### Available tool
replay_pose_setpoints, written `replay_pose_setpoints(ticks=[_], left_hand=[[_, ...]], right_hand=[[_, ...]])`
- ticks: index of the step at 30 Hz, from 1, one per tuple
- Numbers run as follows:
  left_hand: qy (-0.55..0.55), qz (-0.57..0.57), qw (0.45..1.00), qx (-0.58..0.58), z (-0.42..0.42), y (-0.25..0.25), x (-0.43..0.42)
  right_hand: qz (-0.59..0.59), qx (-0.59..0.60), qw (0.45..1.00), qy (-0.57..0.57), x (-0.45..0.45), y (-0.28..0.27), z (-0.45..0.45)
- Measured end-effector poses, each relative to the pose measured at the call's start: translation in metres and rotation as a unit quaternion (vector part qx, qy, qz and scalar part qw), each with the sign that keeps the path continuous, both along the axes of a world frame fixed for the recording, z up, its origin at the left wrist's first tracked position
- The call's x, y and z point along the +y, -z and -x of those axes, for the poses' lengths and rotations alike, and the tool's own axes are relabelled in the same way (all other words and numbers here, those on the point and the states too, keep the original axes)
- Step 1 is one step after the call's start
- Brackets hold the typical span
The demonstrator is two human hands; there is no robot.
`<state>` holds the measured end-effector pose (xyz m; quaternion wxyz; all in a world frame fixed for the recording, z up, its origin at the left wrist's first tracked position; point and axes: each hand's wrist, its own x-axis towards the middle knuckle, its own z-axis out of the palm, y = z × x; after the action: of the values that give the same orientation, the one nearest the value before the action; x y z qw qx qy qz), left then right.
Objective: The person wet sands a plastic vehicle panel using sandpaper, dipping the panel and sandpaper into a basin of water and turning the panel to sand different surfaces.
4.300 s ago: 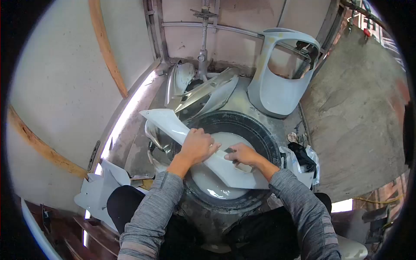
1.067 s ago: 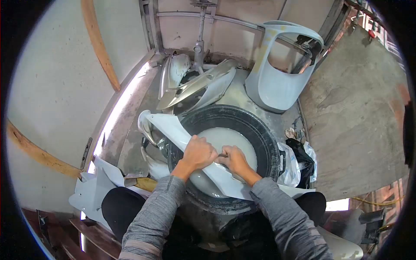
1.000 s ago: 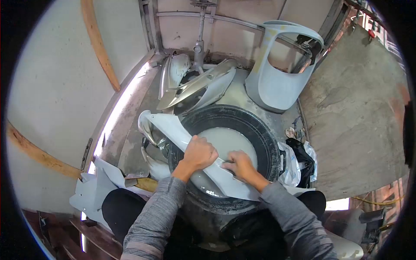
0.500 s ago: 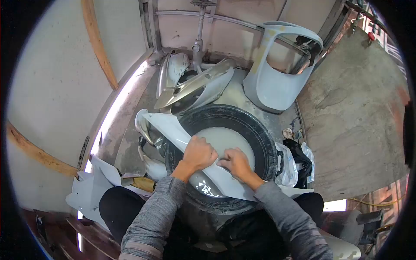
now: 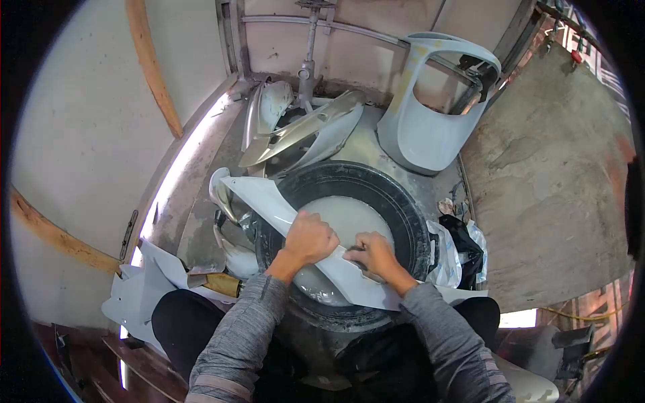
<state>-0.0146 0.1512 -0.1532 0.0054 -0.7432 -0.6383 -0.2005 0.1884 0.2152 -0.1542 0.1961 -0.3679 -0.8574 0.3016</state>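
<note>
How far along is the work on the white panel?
Done: nothing is plainly finished. In hand: the left hand holds the white panel across the black tub; the right hand holds a small dark pad at it. Left: probably this panel; I cannot tell about the gold panel behind.

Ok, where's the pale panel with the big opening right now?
In the head view, the pale panel stands at the upper right, beyond the black tub and left of the big grey-brown board.
</note>
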Motion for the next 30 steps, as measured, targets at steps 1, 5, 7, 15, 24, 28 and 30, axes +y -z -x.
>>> replay_pose_setpoints(ticks=[1,5,7,15,24,28,30], left_hand=[[0.001,-0.006,1.0,0.0,0.0,0.0,0.0],[0.009,-0.013,1.0,0.012,-0.001,0.003,0.001],[0.003,0.0,1.0,0.005,0.001,-0.001,-0.001],[0.012,-0.023,1.0,0.005,0.0,0.001,0.001],[0.007,-0.033,0.999,-0.011,0.001,0.003,0.001],[0.017,-0.016,1.0,-0.007,0.004,0.005,0.001],[0.012,-0.024,1.0,-0.008,0.003,0.005,0.001]], right_hand=[[0.052,-0.039,0.998,-0.01,0.003,-0.002,-0.014],[0.047,-0.022,0.998,-0.033,0.011,0.008,0.006],[0.102,-0.02,0.994,-0.02,0.013,-0.001,0.019],[0.044,0.024,0.998,-0.038,0.006,0.004,0.0],[0.161,-0.037,0.986,0.015,0.009,0.011,-0.018],[0.1,0.017,0.995,0.014,0.014,0.016,0.006],[0.032,-0.014,0.999,-0.019,0.007,0.009,-0.011]])
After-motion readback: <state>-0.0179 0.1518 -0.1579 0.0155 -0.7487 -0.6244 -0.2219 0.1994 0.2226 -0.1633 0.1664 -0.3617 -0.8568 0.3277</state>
